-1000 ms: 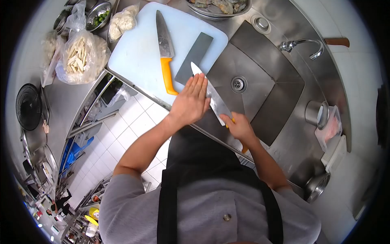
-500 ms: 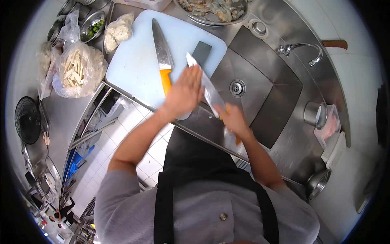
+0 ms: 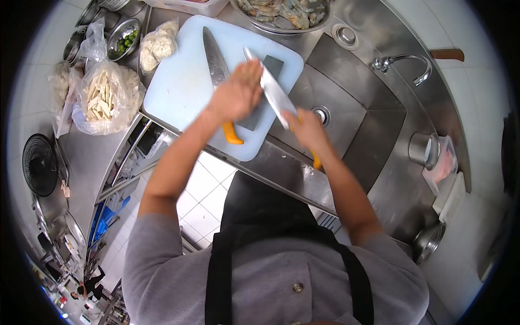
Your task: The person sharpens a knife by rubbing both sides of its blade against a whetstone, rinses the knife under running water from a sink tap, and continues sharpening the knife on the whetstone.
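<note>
"Where do we find the knife in use?"

"We see the yellow-handled knife (image 3: 276, 97) slanting over the grey whetstone (image 3: 275, 66), its tip towards the far side of the white cutting board (image 3: 176, 76). The right hand (image 3: 306, 129) is wrapped round the handle, near the sink (image 3: 346, 92)."

"And the left hand (image 3: 237, 92)?"

"It looks open to us, fingers stretched out together beside the upper part of the blade. It is blurred, so we can't tell whether they press on the steel."

"What else lies on the board?"

"We have a second knife (image 3: 214, 57), tip pointing away from the person. The left hand and wrist cover part of it, but the end of its yellow handle shows below them."

"And around the board?"

"On the counter (image 3: 89, 154) to the left we see an open plastic bag of pale strips (image 3: 100, 100), a smaller bag of whitish pieces (image 3: 158, 47) and a metal bowl with something green (image 3: 124, 40). Beyond the board stands a bowl of shrimp (image 3: 284, 13), and the faucet (image 3: 406, 57) curves out past the sink."
</note>
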`<control>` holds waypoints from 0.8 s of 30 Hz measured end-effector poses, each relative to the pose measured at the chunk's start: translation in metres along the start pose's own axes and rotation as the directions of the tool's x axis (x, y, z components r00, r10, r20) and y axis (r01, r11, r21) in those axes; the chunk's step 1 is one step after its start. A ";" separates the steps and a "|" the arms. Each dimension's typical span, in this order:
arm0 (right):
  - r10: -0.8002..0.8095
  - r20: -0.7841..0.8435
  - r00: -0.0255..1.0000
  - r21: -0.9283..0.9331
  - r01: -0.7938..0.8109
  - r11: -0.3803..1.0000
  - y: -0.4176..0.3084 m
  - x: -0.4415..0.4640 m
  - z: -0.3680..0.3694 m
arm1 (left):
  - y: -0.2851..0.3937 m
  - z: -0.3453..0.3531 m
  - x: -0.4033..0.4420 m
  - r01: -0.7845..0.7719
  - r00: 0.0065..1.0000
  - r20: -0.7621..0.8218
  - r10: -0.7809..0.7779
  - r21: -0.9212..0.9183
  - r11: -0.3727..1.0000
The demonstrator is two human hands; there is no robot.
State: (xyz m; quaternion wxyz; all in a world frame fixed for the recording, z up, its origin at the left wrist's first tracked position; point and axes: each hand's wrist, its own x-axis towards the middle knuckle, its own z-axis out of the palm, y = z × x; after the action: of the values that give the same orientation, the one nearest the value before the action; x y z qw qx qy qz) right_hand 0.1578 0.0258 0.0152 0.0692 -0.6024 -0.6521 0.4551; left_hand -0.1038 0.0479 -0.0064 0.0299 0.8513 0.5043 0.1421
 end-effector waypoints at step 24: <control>0.016 0.065 0.998 0.076 -0.020 0.997 0.012 -0.016 -0.008 | 0.028 0.002 -0.008 0.076 0.996 -0.042 -0.074 0.042 0.996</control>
State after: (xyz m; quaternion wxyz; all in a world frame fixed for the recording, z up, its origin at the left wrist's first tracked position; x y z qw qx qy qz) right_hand 0.1762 0.0150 0.0187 0.0669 -0.5901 -0.6308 0.4994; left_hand -0.0825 0.0275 -0.0044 0.0064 0.8291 0.5395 0.1467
